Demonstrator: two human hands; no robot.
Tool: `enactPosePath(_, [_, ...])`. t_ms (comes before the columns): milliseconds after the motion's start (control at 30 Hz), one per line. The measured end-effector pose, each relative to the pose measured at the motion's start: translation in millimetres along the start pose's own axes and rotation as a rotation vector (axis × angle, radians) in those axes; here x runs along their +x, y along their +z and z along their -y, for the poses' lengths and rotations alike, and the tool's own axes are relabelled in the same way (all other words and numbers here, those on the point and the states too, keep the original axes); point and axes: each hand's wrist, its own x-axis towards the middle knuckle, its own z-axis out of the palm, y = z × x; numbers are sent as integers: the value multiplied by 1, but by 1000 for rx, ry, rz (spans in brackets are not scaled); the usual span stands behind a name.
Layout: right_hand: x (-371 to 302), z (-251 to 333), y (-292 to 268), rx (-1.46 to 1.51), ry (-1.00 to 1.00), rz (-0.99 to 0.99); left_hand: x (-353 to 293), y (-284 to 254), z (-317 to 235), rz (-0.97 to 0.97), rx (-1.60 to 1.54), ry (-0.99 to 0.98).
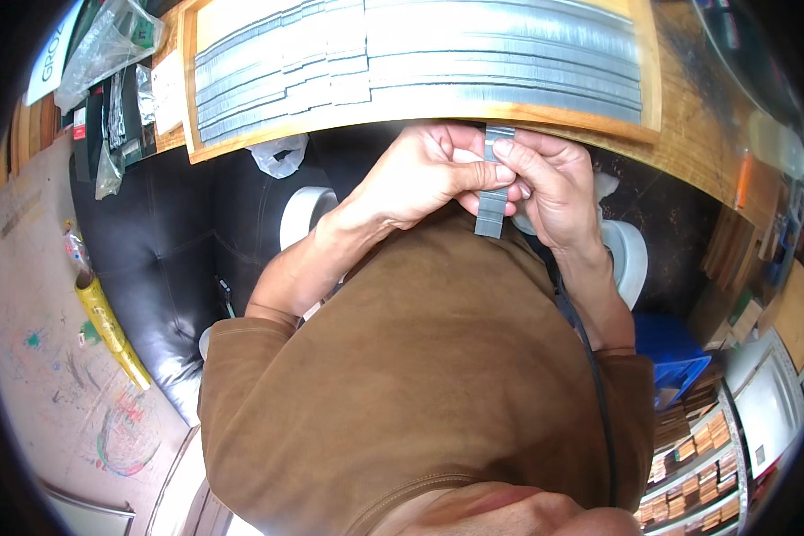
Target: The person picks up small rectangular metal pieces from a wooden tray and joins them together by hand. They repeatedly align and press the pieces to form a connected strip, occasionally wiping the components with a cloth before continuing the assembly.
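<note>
A narrow grey strip (489, 213), marked off in short segments, stands between my two hands just in front of my chest. My left hand (420, 177) is closed on it from the left, thumb laid across its middle. From the right, my right hand (554, 183) pinches its upper part, with the thumb near the top. Beyond my hands lies a shallow wooden tray (652, 89), holding long rows of thin grey pieces (509, 76) packed side by side. The strip's far end comes right up to the tray's near edge.
The tray rests on a wooden table (692, 156), with an orange tool (743, 181) at the right. Clear plastic bags (112, 49) lie at the far left. A black padded seat (156, 228) is left of me; a blue crate (674, 357) stands at my right.
</note>
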Motion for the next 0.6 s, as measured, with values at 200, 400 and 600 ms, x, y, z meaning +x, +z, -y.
enactPosePath(200, [3, -4, -6, 26, -1, 32, -1, 2, -2, -20, 67, 26])
enactPosePath(400, [-4, 2, 1, -127, -3, 35, -13, 5, 0, -68, 180, 45])
enactPosePath(600, [-12, 2, 10, -210, -72, 24, -25, 12, 11, -66, 275, 178])
